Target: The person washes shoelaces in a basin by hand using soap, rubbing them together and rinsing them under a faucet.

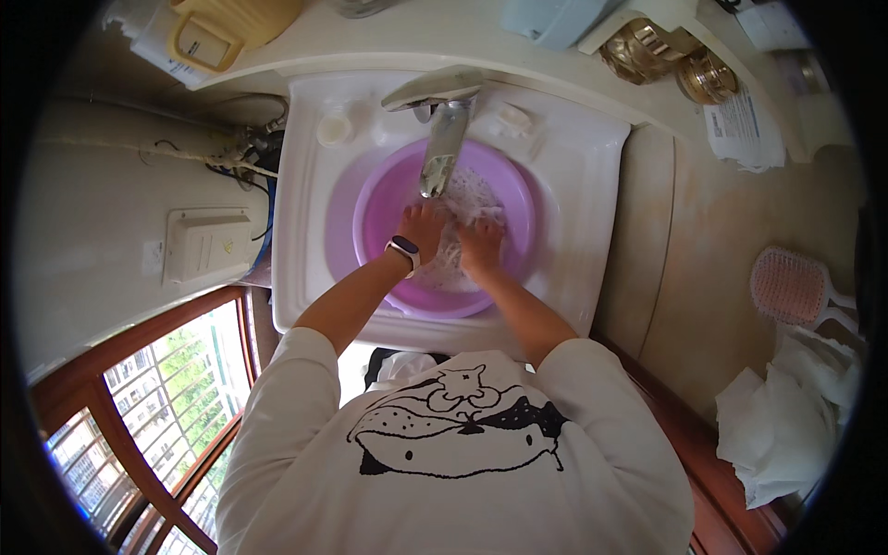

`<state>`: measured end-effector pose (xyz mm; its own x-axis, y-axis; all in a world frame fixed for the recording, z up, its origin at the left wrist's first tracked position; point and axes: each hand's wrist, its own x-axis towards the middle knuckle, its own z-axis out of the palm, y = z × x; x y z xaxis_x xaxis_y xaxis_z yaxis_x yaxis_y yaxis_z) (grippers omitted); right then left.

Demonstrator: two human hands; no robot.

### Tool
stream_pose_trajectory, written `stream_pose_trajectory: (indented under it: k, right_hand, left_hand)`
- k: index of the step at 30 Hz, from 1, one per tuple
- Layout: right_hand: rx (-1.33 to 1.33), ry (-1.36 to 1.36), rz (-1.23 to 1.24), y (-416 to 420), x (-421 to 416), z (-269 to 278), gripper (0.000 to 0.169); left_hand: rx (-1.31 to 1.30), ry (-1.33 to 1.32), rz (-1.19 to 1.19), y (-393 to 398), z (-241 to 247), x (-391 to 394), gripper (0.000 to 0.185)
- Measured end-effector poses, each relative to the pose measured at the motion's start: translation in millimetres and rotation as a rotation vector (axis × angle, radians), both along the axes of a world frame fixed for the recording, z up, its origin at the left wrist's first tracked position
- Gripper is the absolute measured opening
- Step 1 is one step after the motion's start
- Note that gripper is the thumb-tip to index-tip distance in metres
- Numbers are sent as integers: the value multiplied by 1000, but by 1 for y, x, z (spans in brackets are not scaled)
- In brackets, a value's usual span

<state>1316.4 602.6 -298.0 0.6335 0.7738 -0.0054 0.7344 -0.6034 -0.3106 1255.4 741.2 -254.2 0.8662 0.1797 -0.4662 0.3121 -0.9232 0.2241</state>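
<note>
A round purple plastic basin [517, 277] stands in a white ceramic sink [579, 229], beneath a chrome faucet [447, 139]. Soapy water with white suds [472, 191] lies in the basin, and some whitish material, perhaps cloth, shows in it. My left hand [420, 232], with a fitness band on the wrist, reaches into the basin's left half. Close to its right, my right hand [481, 246] is down among the suds. The fingertips of both hands are partly hidden by foam and water, so I cannot tell whether either one grips anything.
On the sink's back rim are a small white round container [334, 130] and a soap-like white piece [513, 119]. A shelf behind holds a yellow pitcher [239, 24] and gold-lidded jars [706, 75]. At the right lie a pink hairbrush [791, 284] and crumpled white tissues [777, 423].
</note>
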Motion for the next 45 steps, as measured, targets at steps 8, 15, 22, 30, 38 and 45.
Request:
stream_pose_trajectory:
  k: [8,15,22,30,38,45]
  right_hand:
    - [-49,199,63,2,-4,9,47]
    - [139,427,14,2,-13,6,43]
    - [136,219,-167,14,-19,-8,35]
    - [109,74,-242,10,22,11,32]
    - [78,148,52,9,4,-13,34]
    - [-85,279,-290,26,-4,-19,33]
  left_hand:
    - [61,-121,-127,9,-40,8,40]
    - [-77,154,-71,-10,-13,-3,38]
    - [-18,-184,59,-21,-20,-6,40]
    - [295,-36,202,13,-42,-9,38]
    - [148,46,-179,17,-7,-7,51]
    - [232,19,20,-14,-22,2,71]
